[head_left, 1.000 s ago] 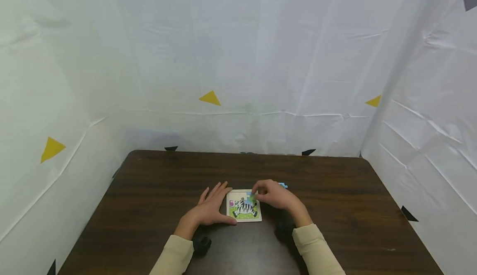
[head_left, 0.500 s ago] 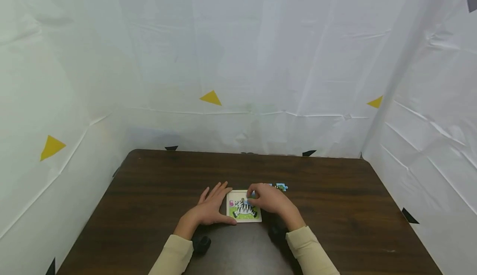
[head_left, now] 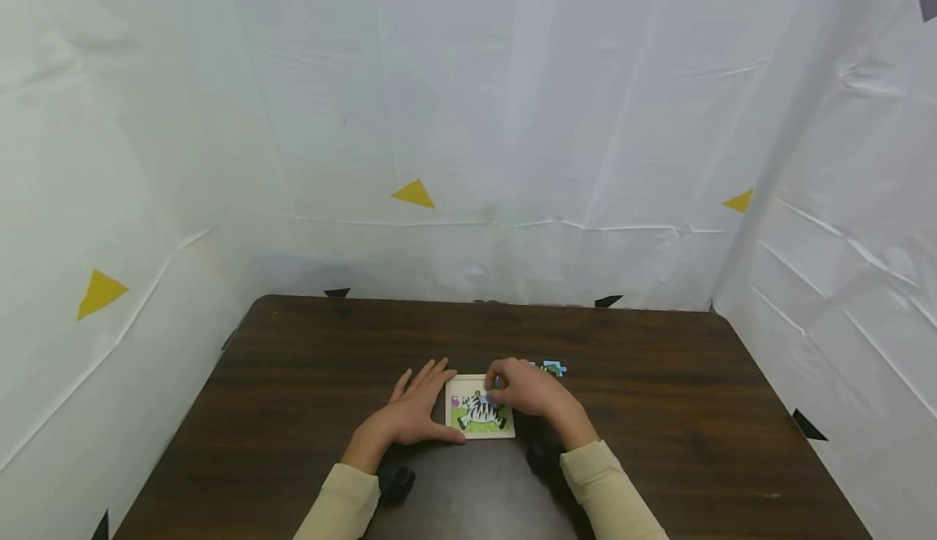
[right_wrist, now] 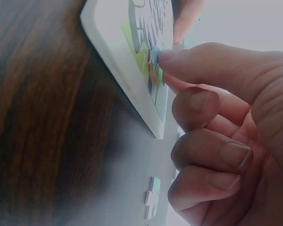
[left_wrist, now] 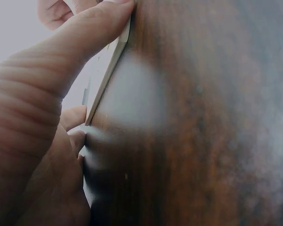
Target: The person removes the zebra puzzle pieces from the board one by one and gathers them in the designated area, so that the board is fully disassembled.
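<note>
A square wooden puzzle board (head_left: 479,436) with a zebra picture lies flat on the table. My left hand (head_left: 410,416) is spread at its left side, thumb at the near left corner and fingertips by the far left corner. In the left wrist view, the thumb (left_wrist: 99,28) touches the board's edge (left_wrist: 104,84). Over the board's upper right part, my right hand (head_left: 530,387) pinches a small piece. The right wrist view shows this blue piece (right_wrist: 154,54) at the thumb tip, against the picture; the index fingertip is mostly hidden.
Loose puzzle pieces lie behind the right hand, one of them blue and green (head_left: 553,368); the right wrist view shows a piece (right_wrist: 152,197) beside the board. The dark brown table (head_left: 329,337) has white, wrinkled sheets (head_left: 476,117) around it.
My right hand has moved slightly left and toward me over the board, uncovering more of the loose pieces behind it. My left hand stays in place at the board.
</note>
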Action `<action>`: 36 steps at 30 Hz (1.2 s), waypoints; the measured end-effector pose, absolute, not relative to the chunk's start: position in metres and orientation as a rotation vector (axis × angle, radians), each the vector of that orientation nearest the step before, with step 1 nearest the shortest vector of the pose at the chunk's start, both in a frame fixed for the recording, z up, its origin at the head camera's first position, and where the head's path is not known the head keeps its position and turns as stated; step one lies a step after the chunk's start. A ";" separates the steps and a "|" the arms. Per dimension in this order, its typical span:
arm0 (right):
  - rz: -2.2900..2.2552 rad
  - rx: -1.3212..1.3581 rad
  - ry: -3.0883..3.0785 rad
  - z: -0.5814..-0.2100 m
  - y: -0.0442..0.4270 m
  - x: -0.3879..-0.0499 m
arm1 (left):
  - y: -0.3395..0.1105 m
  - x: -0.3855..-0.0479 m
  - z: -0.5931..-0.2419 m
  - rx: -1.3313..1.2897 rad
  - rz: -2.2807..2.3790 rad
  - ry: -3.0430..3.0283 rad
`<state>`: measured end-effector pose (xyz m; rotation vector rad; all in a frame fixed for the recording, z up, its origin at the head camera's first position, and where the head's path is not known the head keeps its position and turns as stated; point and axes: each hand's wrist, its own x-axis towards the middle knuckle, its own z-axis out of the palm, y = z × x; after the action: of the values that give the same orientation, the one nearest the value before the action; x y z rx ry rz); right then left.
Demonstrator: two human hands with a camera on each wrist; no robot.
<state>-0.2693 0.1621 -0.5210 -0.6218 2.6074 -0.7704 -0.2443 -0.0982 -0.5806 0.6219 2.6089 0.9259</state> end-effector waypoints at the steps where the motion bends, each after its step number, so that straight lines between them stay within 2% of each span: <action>1: -0.773 -0.622 2.604 -0.521 0.162 -0.269 | -0.099 -0.244 -0.580 0.623 0.927 2.607; 36: -0.791 -0.679 2.602 -0.522 0.160 -0.267 | -0.102 -0.240 -0.581 0.628 0.918 2.628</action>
<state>-0.2674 0.1598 -0.5216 -0.6787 2.6017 -0.7908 -0.2401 -0.1022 -0.5814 0.6283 2.6275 0.9180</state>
